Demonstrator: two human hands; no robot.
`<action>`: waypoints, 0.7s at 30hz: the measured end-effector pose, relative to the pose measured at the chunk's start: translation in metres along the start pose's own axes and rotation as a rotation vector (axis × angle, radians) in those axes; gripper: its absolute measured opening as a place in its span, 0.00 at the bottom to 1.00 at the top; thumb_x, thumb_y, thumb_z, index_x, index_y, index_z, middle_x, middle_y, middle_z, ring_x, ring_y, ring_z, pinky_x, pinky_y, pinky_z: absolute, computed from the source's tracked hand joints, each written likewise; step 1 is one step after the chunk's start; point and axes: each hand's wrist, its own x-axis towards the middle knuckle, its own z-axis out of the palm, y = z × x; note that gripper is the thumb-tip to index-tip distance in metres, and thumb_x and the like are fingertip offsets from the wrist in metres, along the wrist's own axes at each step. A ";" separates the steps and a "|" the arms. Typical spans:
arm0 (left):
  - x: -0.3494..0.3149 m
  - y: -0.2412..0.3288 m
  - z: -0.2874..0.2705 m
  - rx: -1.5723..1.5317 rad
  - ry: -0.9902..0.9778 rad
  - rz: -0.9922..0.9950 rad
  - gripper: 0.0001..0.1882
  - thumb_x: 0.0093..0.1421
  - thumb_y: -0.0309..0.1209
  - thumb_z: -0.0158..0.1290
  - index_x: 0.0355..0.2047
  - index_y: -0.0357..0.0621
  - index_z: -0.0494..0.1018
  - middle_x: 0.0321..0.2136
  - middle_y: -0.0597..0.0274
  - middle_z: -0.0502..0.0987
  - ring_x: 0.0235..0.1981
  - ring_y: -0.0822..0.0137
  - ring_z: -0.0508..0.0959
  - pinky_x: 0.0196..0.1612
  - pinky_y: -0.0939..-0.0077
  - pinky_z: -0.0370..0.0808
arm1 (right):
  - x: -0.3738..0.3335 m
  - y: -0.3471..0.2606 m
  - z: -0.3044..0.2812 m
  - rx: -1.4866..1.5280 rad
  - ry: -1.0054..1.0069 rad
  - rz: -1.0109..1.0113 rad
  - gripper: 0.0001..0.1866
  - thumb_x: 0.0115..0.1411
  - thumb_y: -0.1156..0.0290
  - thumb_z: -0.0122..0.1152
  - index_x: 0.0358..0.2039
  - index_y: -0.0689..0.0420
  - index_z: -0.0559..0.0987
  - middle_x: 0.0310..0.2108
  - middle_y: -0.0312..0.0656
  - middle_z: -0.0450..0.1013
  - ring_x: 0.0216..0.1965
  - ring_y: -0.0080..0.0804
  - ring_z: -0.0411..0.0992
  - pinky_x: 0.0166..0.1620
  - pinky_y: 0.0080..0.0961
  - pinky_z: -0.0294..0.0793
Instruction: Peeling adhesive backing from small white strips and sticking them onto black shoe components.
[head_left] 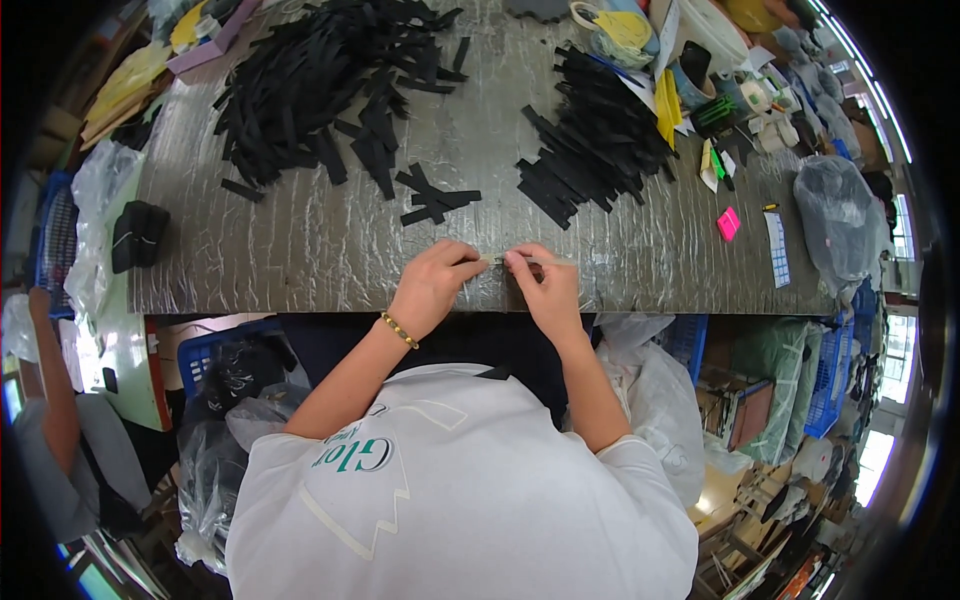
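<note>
My left hand (438,277) and my right hand (545,285) are close together over the table's near edge, fingertips pinched. Between them is a small, thin, pale piece (493,260), too small to name. From my right fingers a slim whitish strip (556,262) sticks out to the right; whether it is part of the same piece I cannot tell. Just beyond my hands, a few short black fabric strips (437,196) lie crossed. Farther back are a large loose heap of black strips (300,85) on the left and a flatter, more aligned pile of black strips (600,140) on the right.
On the dark, crinkled table (330,240), a black bundle (139,236) sits at the left edge. To the right lie a pink object (728,224), a blue-and-white card (777,250) and a clear plastic bag (840,215). Another person's arm (52,380) shows at far left.
</note>
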 end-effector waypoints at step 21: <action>0.000 0.000 0.000 0.007 0.002 -0.018 0.15 0.51 0.20 0.54 0.39 0.45 0.83 0.36 0.64 0.79 0.40 0.61 0.79 0.42 0.68 0.79 | 0.002 0.006 0.005 -0.091 0.040 -0.061 0.10 0.66 0.72 0.60 0.37 0.68 0.81 0.30 0.45 0.80 0.31 0.26 0.79 0.37 0.22 0.76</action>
